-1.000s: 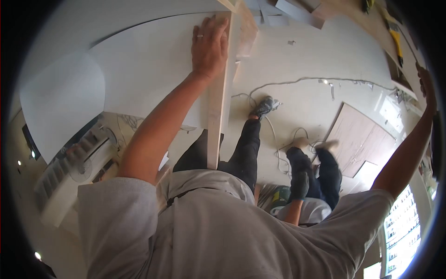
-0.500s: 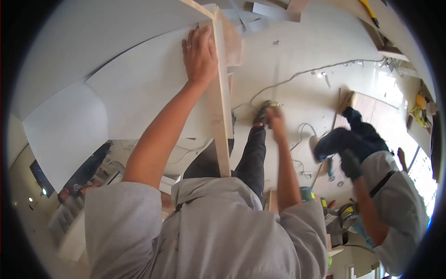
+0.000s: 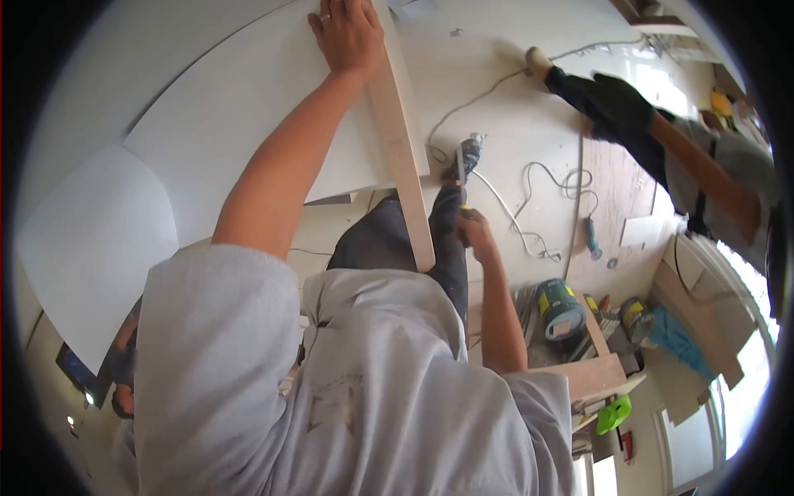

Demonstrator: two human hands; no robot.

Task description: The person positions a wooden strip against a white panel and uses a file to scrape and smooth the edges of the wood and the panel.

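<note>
My left hand (image 3: 351, 41) lies with fingers spread on the large white panel (image 3: 265, 116), right beside a pale wooden strip (image 3: 405, 165) along the panel's edge. The strip's near end reaches down to my waist. My right hand (image 3: 475, 227), lower and to the right, is closed around a hand tool (image 3: 462, 182). It has a slim grey shaft pointing away from me and a dark handle with a yellow band; its exact kind I cannot tell. The tool overlaps my dark trouser leg and shoe in this view.
A co-worker (image 3: 736, 182) with a dark glove bends at the right. Cables (image 3: 513, 211) and a green grinder-like tool (image 3: 591, 236) lie on the floor side. A green bucket (image 3: 558, 310) stands near my right elbow. A curved white sheet (image 3: 107, 223) hangs at the left.
My right hand, blurred before, now appears lower and clearly holds the tool. The panel, strip and left hand sit higher in view. The co-worker has shifted up and right.
</note>
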